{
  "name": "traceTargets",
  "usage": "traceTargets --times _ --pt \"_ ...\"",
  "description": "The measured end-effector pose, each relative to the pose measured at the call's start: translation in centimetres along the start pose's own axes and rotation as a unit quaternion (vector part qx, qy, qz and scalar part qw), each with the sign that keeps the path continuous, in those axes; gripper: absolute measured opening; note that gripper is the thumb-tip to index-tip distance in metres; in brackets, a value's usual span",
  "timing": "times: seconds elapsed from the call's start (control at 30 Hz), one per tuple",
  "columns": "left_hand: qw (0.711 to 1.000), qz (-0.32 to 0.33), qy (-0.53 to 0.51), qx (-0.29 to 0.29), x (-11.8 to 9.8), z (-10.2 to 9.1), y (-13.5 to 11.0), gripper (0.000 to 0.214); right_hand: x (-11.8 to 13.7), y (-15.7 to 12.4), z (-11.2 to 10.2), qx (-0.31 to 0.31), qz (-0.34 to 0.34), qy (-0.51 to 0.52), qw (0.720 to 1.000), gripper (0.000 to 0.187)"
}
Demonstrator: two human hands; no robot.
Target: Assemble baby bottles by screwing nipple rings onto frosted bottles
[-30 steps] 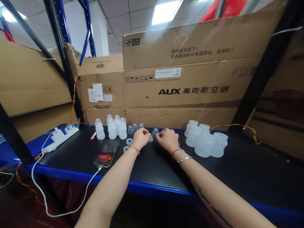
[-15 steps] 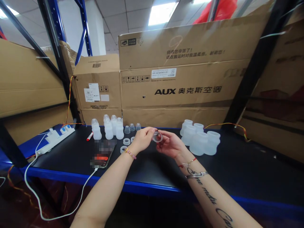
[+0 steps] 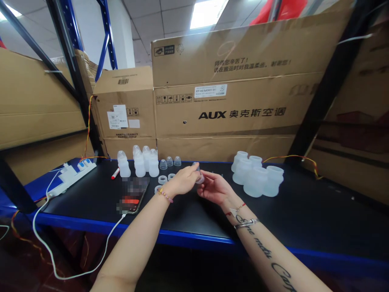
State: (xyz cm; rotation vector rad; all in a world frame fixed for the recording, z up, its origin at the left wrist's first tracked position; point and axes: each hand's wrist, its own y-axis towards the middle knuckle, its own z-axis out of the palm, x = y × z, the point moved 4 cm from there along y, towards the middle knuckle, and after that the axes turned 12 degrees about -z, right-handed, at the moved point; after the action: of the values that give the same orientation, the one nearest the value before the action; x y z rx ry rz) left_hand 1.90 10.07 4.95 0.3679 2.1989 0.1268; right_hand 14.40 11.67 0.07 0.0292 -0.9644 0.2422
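Observation:
My left hand (image 3: 182, 181) and my right hand (image 3: 215, 188) meet just above the black shelf top, both pinched on one small clear silicone teat (image 3: 199, 177) held between them. Several open white bottle bodies (image 3: 258, 177) stand in a cluster to the right of my right hand. Several capped small bottles (image 3: 142, 162) stand at the back left, with three clear teats (image 3: 169, 162) beside them. A few white screw rings (image 3: 162, 179) lie just left of my left hand.
A phone (image 3: 133, 195) on a white cable lies at the front left, next to a red marker (image 3: 115, 174) and a white power strip (image 3: 71, 175). Cardboard boxes (image 3: 237, 105) wall off the back. The blue shelf edge (image 3: 188, 239) runs along the front.
Both hands rose from the shelf top with a clear teat taken up between them. My right forearm turned palm-up, and the hands now pinch closer together around the teat.

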Motion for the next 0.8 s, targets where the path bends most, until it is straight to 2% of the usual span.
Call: traceTargets --times 0.07,0.2,0.4,0.57,0.67,0.8 --pt "0.999 -0.003 -0.047 0.008 0.3 -0.2 0.2 0.043 0.0 -0.3 0.2 -0.007 0.021 0.026 0.999 0.005" --pt "0.988 0.017 -0.155 0.003 0.4 -0.3 0.5 0.028 0.0 -0.8 0.8 -0.003 0.039 0.059 0.998 0.008" --pt "0.982 0.025 -0.177 -0.066 0.5 -0.2 0.7 0.021 0.3 -0.5 0.8 -0.063 0.023 0.078 0.995 0.005" --pt "0.955 -0.069 -0.287 0.043 0.9 1.3 0.8 0.023 0.3 -0.4 0.4 -0.116 0.011 0.049 0.992 0.007" --pt "0.956 -0.094 -0.275 0.051 0.9 1.8 0.6 0.019 0.2 -0.3 0.5 -0.129 0.0 0.05 0.99 0.008" --pt "0.974 -0.067 -0.21 0.053 0.9 2.5 0.5 0.014 -0.3 -0.2 1.0 -0.167 -0.014 0.046 0.985 0.016"
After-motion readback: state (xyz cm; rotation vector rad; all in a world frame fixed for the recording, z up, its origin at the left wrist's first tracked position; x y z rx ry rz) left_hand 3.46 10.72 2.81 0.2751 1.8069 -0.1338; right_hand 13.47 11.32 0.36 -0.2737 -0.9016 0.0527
